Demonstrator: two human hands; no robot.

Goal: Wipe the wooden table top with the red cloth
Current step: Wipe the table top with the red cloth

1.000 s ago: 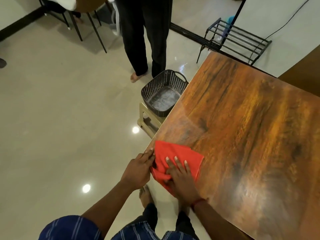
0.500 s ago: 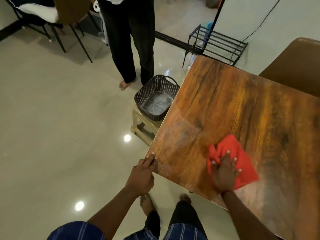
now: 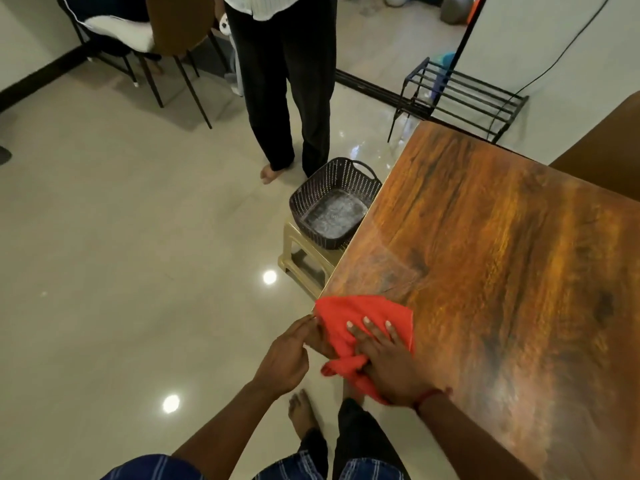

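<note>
A red cloth [image 3: 363, 317] is seen spread over the near left corner of a wooden table [image 3: 502, 271], viewed from above. One bunched end of the cloth hangs past the table's near edge. The right hand [image 3: 391, 362] is laid flat on the cloth, its fingers straight and slightly spread, pressing it against the wood; a red thread is worn at the wrist. The left hand [image 3: 287, 358] is held at the table's corner with its fingers gently bent and its fingertips touching the cloth's left edge; whether the cloth or the table edge is gripped cannot be told.

Just beyond the table's left edge, a dark woven basket [image 3: 332, 174] is set on a beige plastic stool [image 3: 294, 244]. Behind the basket, another person's legs [image 3: 284, 98] in dark trousers are seen standing barefoot on the glossy pale floor [image 3: 121, 254]. A black metal rack [image 3: 460, 91] is placed near the table's far corner, against a white wall.
</note>
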